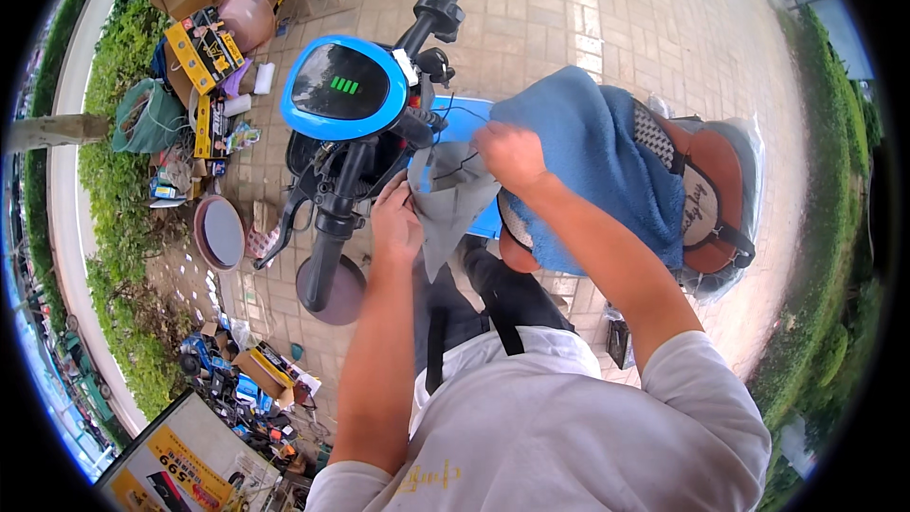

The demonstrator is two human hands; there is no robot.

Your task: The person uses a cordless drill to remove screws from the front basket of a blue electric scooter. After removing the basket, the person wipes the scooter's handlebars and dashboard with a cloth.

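Note:
I stand beside a blue electric scooter, its round display (pixel 347 87) lit with green bars. A grey, sheet-like piece (pixel 444 213) hangs behind the handlebar column, narrowing to a point at its lower end. Against its left edge is my left hand (pixel 395 220), fingers closed on that edge. Thin black wires (pixel 457 167) cross above the grey piece and run toward my right hand (pixel 511 157). That hand is closed in a pinch beside the seat; what sits between its fingertips is too small to make out. A blue towel (pixel 592 166) covers part of the brown seat (pixel 716 194).
Handlebar grips (pixel 327 265) and a brake lever (pixel 277 245) stick out at the left. Yellow-black boxes (pixel 205 49), a green bag (pixel 149 116) and a round stool (pixel 220 233) stand by the hedge. Tools and parts (pixel 242 384) lie in a heap at lower left.

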